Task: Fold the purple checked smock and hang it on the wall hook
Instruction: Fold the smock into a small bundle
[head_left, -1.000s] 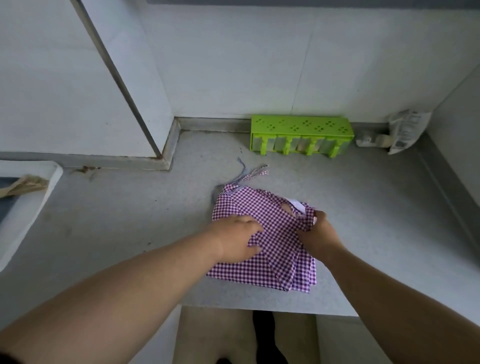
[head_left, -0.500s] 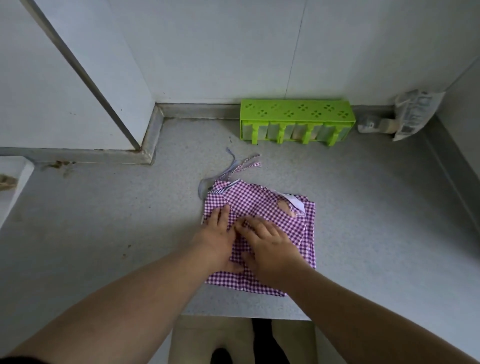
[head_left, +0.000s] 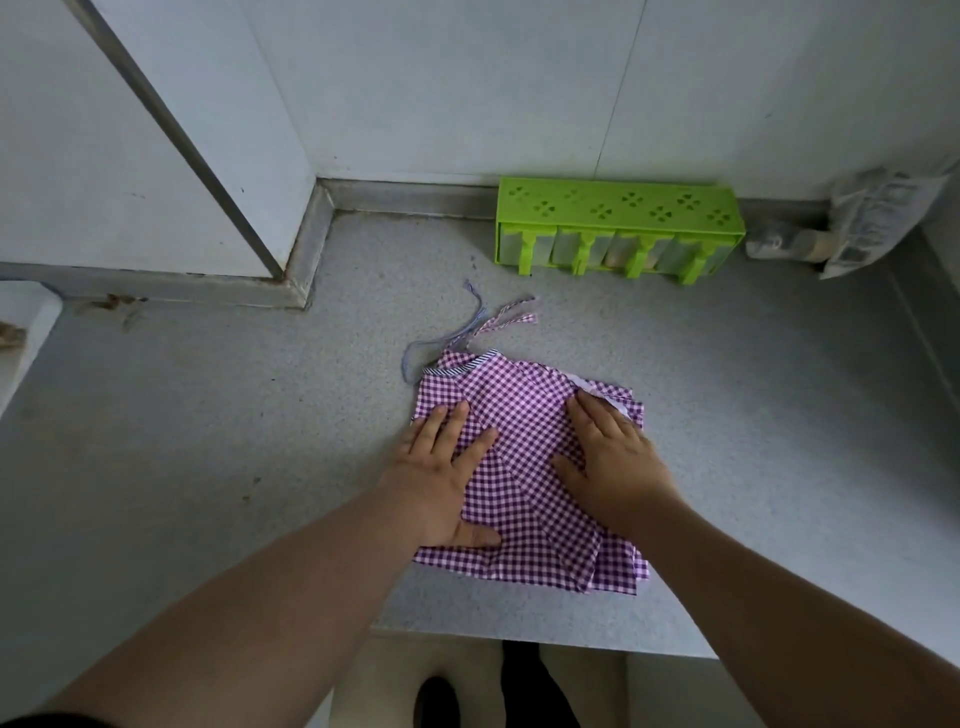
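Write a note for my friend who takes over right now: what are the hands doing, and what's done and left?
Left hand: flat, fingers straight, pressing the left side of the smock.
Right hand: flat, pressing its right side.
The smock lies folded into a small square on the grey counter, ties trailing toward the green rack.
Done: the folding, apparently.
Left: pick it up and hang it on the wall hook, which isn't in view.
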